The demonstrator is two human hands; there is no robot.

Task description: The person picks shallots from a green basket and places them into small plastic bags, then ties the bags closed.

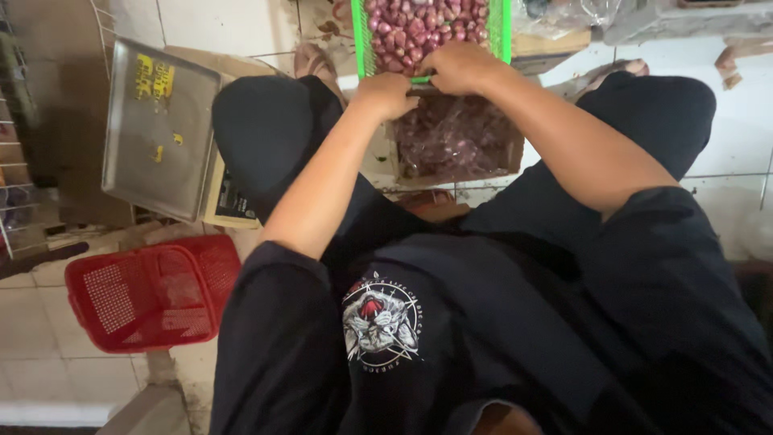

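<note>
- Both hands, left hand point(386, 93) and right hand point(460, 66), are meeting at the near rim of the green crate point(503, 32), fingers curled, pinching something I cannot make out.
- Shallots point(423, 20) are filling that crate, a clear bag point(455, 137) waiting directly below.

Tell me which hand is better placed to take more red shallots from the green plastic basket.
Probably the right hand: it rests against the near rim of the green plastic basket, beside the red shallots. The left hand sits slightly lower, further from them.

Tiled floor point(32, 354) bears red basket point(149, 294), seemingly scale point(161, 133).
</note>
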